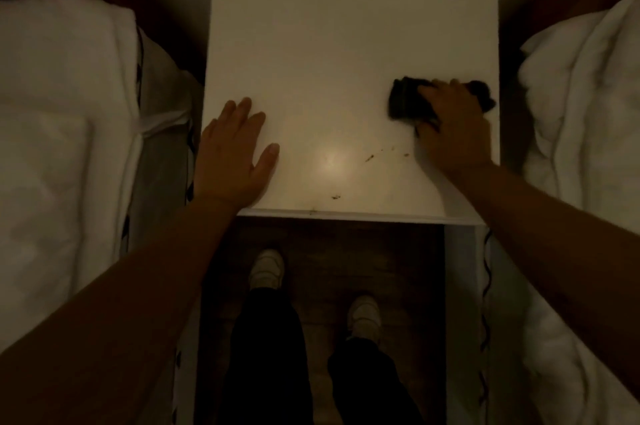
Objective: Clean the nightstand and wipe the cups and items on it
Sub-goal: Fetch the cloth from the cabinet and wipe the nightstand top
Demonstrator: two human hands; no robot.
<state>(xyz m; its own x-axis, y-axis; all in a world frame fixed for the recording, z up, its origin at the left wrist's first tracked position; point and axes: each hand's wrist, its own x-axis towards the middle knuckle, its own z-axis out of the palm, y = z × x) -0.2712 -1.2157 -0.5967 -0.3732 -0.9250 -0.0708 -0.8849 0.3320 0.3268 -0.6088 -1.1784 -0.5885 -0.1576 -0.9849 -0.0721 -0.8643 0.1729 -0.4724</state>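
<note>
A white nightstand (332, 54) fills the middle of the head view, its top bare of cups or other items. My left hand (232, 154) lies flat on its front left corner with the fingers straight. My right hand (453, 128) holds a dark cloth (407, 100) against the top near the right edge, fingers curled over it; part of the cloth sticks out beyond the hand toward the right rim. A few small brown specks (370, 158) and another speck (335, 196) lie on the surface near the front. The light is dim.
White bedding (69, 133) on a bed borders the nightstand on the left, and more white bedding (585, 113) on the right. Below the front edge are my dark trousers and white shoes (266, 268) on a wooden floor.
</note>
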